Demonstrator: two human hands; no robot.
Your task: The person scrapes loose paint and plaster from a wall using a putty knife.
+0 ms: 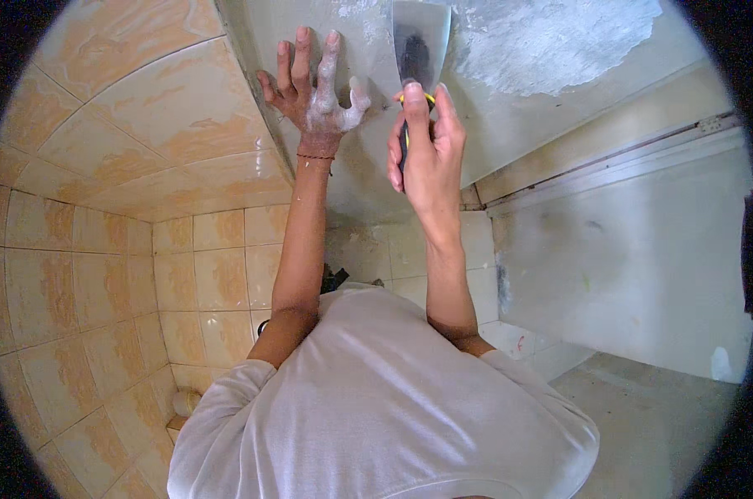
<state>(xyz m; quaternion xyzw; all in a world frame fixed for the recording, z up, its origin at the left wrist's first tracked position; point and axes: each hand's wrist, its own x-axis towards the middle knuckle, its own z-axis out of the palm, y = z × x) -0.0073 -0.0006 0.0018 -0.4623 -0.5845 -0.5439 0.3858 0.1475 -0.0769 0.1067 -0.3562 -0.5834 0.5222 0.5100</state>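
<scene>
My left hand point(316, 100) rests with its fingers spread on a grey-painted wall point(360, 170), close to the tiled edge. White dust coats its thumb, index finger and back, and a thin dark cord circles the wrist. In my right hand point(430, 158) is a putty knife point(422, 41), gripped by its black and yellow handle with the thumb along the top. Its wide metal blade points up the wall, with a dark smudge near its base. Whether the blade edge touches the wall cannot be made out. Beside the blade lies a rough whitish patch point(551, 41) where paint is gone.
Orange-and-cream tiles point(118, 116) cover the wall on the left. A pale door point(617, 249) with a frame stands at the right, with grey floor point(617, 416) below it. Lower left, a small pale round object point(185, 402) sits near the tiles.
</scene>
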